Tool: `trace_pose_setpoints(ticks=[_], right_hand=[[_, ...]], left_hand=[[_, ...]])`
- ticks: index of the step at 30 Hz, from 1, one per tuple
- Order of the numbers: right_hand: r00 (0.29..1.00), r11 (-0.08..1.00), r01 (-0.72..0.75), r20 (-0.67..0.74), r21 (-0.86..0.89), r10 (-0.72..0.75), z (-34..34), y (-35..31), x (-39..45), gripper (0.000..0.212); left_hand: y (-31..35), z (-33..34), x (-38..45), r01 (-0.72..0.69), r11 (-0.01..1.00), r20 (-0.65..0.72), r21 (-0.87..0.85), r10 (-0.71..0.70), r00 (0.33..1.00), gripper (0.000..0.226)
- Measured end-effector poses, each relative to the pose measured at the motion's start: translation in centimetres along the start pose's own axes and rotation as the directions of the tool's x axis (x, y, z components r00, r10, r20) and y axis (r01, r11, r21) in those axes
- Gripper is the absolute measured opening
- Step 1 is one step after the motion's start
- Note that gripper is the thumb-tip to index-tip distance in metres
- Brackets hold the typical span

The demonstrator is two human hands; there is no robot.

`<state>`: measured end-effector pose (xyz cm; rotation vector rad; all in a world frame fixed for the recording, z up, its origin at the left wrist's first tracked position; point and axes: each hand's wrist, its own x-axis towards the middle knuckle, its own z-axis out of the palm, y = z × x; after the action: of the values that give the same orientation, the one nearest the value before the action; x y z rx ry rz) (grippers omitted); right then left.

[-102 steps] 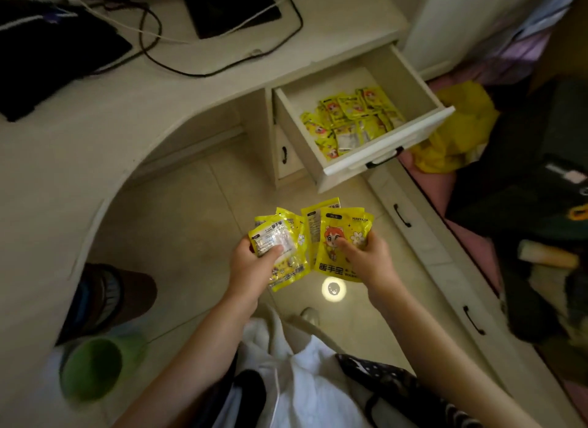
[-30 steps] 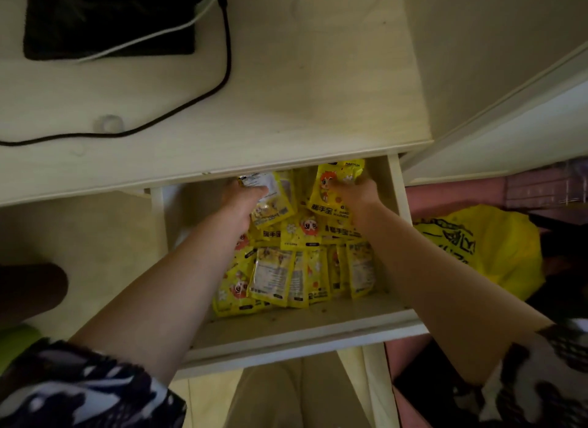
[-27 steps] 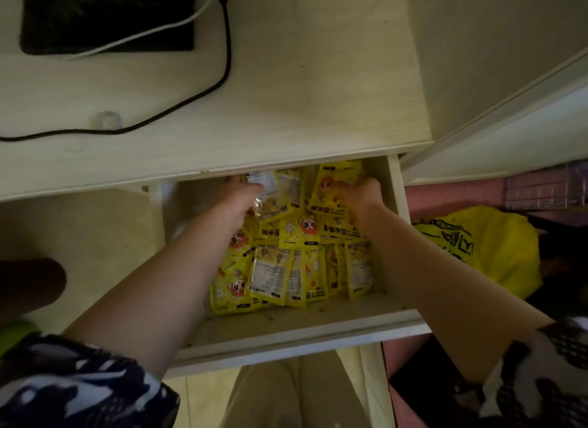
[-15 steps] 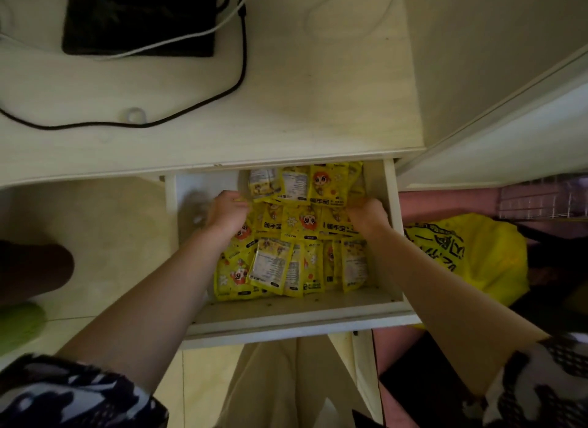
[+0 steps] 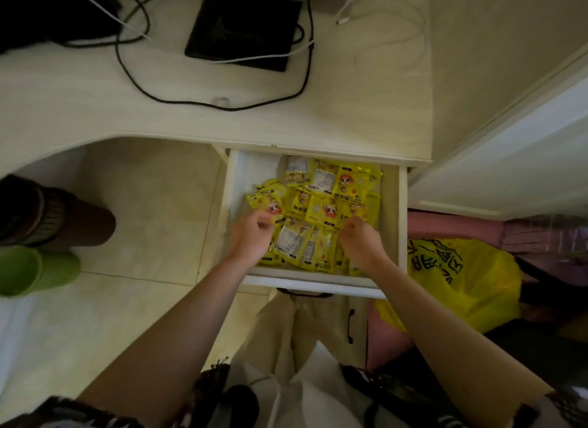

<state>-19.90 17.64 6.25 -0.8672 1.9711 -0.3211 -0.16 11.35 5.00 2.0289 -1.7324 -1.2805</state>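
The white drawer (image 5: 318, 282) under the desk stands pulled open. Several yellow snack packets (image 5: 324, 204) with a cartoon face lie spread over its floor, some face down with white labels showing. Both my hands are inside the drawer, above the packets near its front. My left hand (image 5: 251, 236) hovers over the left packets with loosely curled fingers, and its fingertips are blurred. My right hand (image 5: 359, 239) is over the right packets, fingers also loosely curled. I see no packet lifted by either hand.
The pale desk top (image 5: 95, 103) carries a black flat device (image 5: 241, 29) and black and white cables (image 5: 302, 77). A yellow plastic bag (image 5: 461, 278) lies right of the drawer. A green object (image 5: 35, 268) and a dark one (image 5: 47, 217) sit on the floor at left. Below is a lower drawer handle (image 5: 351, 327).
Earlier I held fans of packets in both hands and carried them into the drawer. The packets now lie at its back, and both hands have drawn back toward the front.
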Motion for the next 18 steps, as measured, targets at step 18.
trace_pose_setpoints(ticks=[18], right_hand=[[0.769,0.669,0.638,0.360,-0.382,-0.528,13.4,-9.2,-10.2,0.033]], left_hand=[[-12.0,-10.1,-15.5,0.134,0.991,-0.384,0.012,-0.119,0.916,0.028]])
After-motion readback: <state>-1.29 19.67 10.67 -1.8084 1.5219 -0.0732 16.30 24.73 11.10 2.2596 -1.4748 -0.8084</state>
